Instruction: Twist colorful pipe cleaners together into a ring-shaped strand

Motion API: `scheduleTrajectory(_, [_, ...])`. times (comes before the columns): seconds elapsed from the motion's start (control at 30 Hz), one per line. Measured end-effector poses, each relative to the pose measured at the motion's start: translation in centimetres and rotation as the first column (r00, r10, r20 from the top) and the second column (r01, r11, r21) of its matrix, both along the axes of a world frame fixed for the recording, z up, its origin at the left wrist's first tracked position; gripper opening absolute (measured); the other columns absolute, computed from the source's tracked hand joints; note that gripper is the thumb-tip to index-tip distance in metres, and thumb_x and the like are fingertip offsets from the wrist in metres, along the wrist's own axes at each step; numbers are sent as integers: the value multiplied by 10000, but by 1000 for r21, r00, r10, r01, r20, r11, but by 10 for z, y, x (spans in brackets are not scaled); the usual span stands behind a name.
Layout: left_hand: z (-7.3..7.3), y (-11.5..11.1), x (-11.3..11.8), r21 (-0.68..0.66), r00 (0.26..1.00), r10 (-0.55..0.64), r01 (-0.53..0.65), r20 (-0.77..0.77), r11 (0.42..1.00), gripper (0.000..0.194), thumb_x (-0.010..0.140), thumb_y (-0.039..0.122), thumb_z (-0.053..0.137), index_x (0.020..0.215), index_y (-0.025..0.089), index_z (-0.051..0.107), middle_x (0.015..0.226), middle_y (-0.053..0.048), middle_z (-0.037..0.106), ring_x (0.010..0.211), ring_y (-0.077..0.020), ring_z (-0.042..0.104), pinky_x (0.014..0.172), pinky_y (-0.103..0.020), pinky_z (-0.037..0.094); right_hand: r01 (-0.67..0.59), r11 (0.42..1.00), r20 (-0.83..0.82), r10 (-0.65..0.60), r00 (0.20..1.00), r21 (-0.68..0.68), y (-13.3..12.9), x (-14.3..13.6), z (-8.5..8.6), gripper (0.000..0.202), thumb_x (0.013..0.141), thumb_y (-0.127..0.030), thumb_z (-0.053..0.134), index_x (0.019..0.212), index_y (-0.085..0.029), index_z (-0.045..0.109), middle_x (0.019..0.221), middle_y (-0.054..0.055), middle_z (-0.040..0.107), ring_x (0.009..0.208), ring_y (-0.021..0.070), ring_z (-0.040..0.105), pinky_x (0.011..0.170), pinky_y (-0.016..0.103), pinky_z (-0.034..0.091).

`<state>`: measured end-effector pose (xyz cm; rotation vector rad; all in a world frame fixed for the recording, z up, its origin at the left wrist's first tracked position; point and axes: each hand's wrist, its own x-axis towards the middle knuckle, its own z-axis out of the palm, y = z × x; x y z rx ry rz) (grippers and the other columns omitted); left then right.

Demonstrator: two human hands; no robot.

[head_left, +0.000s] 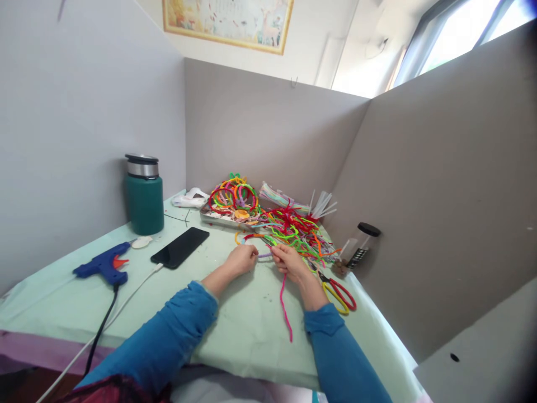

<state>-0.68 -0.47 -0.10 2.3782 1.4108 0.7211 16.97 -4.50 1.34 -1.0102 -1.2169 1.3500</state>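
Both hands work close together over the green-covered table. My left hand [242, 261] pinches one end of a short purple stretch of pipe cleaner [264, 256]. My right hand [289, 261] has its fingers closed on the other end, where a multicoloured pipe cleaner loop [254, 236] in yellow, red, orange and green curves away behind the hands. From under the right hand a pink pipe cleaner [285, 313] trails down toward the table's front. The fingers hide how these pieces join. To the right of that wrist lie scissors [342, 296] with one red and one yellow handle.
A tray [229, 223] of finished-looking coloured rings and a heap of pipe cleaners [293, 226] lie at the back. Leftward are a green bottle [145, 204], a phone [180, 248] on a white cable and a blue glue gun [104, 264]. A clear container [358, 246] stands right. Grey partitions enclose the table.
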Motion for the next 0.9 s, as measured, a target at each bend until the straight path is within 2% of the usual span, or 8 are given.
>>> scheduleTrajectory(0.1, [-2, 1, 0, -10, 999, -9, 9, 35, 1000, 226, 748, 236, 512, 821, 181, 718, 805, -93, 695, 762, -206, 609, 691, -273, 398, -91, 994, 54, 94, 994, -55, -2, -5, 0, 354, 657, -439, 704, 676, -178, 464, 495, -98, 403, 358, 9, 217, 337, 157, 124])
scheduleTrajectory(0.33, [-5, 2, 0, -3, 998, -52, 52, 25, 999, 216, 751, 298, 542, 807, 204, 729, 767, -68, 696, 696, -180, 591, 622, -249, 368, -89, 995, 70, 91, 993, -34, 3, -9, -9, 312, 682, -422, 673, 721, -190, 468, 515, -100, 423, 348, 11, 213, 336, 166, 102])
scheduleTrajectory(0.53, [2, 3, 2, -18, 971, -2, 6, 238, 1000, 234, 761, 324, 543, 739, 165, 713, 652, -42, 655, 609, -141, 542, 578, -231, 346, -59, 998, 72, 57, 996, 22, 4, -11, -8, 314, 693, -436, 665, 734, -193, 471, 519, -97, 426, 354, 19, 206, 342, 178, 101])
scheduleTrajectory(0.63, [6, 4, 2, -130, 917, 27, 27, 397, 991, 253, 747, 345, 556, 709, 137, 694, 570, -22, 611, 532, -120, 491, 535, -223, 344, -34, 998, 62, 30, 998, 61, 2, -14, -5, 318, 690, -440, 666, 708, -196, 463, 507, -97, 415, 358, 22, 192, 352, 187, 94])
scheduleTrajectory(0.73, [8, 4, 3, -258, 832, 63, 98, 551, 961, 276, 727, 376, 579, 726, 116, 674, 552, -10, 593, 458, -85, 421, 471, -209, 323, 11, 996, 72, -17, 997, 85, 3, -17, -6, 310, 693, -444, 659, 700, -201, 467, 494, -94, 407, 364, 31, 191, 360, 196, 93])
scheduleTrajectory(0.9, [10, 1, 4, -368, 721, 118, 200, 683, 908, 295, 703, 394, 613, 742, 103, 640, 579, -11, 600, 361, -37, 325, 372, -196, 246, 106, 986, 144, -125, 982, 131, 8, -22, -13, 318, 701, -476, 639, 682, -201, 481, 469, -89, 384, 377, 46, 206, 373, 210, 121])
